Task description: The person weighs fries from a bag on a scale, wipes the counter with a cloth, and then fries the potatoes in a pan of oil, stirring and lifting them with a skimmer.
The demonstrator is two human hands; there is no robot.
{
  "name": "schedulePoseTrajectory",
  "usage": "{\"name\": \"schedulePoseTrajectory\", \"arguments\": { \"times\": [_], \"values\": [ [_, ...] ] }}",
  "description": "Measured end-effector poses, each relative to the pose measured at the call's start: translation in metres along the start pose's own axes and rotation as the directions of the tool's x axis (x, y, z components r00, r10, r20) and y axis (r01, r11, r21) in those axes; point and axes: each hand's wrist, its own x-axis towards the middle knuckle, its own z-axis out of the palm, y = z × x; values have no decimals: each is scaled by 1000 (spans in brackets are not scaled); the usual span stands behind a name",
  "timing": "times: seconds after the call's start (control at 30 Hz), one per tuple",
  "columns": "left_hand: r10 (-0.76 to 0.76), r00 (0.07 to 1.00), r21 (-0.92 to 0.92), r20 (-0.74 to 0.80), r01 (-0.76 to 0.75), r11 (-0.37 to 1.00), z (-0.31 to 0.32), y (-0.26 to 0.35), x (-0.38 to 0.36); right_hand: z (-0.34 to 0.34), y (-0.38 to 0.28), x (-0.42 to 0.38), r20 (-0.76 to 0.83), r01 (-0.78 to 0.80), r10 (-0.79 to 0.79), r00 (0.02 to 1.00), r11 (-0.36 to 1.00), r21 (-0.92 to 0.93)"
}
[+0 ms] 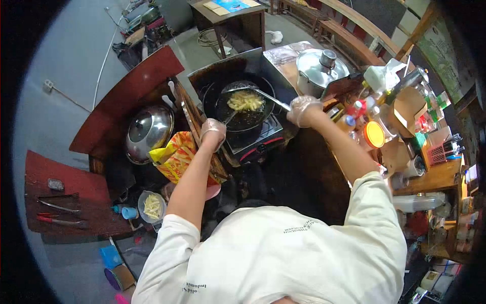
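Pale yellow fries (245,101) lie in dark oil inside a black wok (212,105). My right hand (305,110), in a clear plastic glove, is closed on the handle of a long metal utensil (274,98). It reaches over the wok's right side to the fries; its head looks like a skimmer, partly hidden. At the wok's near left side, my gloved left hand (213,133) grips a second metal utensil (231,118) that dips into the wok. The kind of its head does not show clearly. Beneath the wok is a gas stove (255,141).
Left of the stove are a domed metal lid (150,129), a yellow-red bag (175,154) and a bowl of pale cut fries (152,206). Tongs (61,221) lie on a red board. A lidded pot (319,68) and crowded bottles (360,109) stand on the right.
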Motion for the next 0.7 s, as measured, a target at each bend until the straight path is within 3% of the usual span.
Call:
{"name": "schedulePoseTrajectory", "arguments": {
  "times": [0.03, 0.07, 0.13, 0.17, 0.23, 0.33, 0.37, 0.47, 0.5, 0.63, 0.7],
  "values": [
    [134, 991, 136, 18, -136, 981, 0, -2, -1, -1, -8, -9, 0, -85, 85, 996, 994, 73],
    [135, 991, 134, 17, -136, 982, 3, -3, -3, 3, -12, -13, 29, -119, 116, 993, 982, 148],
    [-3, 999, -62, -52, 0, 998, -23, 11, -38, 42, -5, 0, -70, -79, 97, 993, 970, 232],
    [-3, 999, -62, -54, 0, 998, -25, 8, -45, 40, -9, -8, -72, -78, 97, 993, 970, 231],
    [174, 980, 158, -100, -156, 975, -29, 4, -56, 33, -20, -28, -14, -176, 203, 979, 880, 441],
    [182, 973, 304, -141, -133, 944, -46, 4, -72, 45, -22, -29, -52, -179, 225, 973, 876, 449],
    [286, 936, 334, -207, -207, 919, -54, 3, -81, 46, -24, -26, -34, -186, 217, 976, 897, 401],
    [356, 888, 395, -290, -227, 890, -72, 3, -90, 48, -29, -30, -21, -257, 297, 955, 855, 452],
    [433, 832, 444, -346, -261, 857, -74, -1, -91, 38, -37, -40, -30, -270, 316, 948, 852, 449],
    [286, 903, 337, -322, -173, 926, -72, 6, -86, 46, -43, -37, -45, -254, 300, 953, 870, 423],
    [331, 893, 337, -306, -223, 915, -59, 1, -86, 55, -44, -32, -77, -233, 288, 954, 880, 413]
  ]
}}
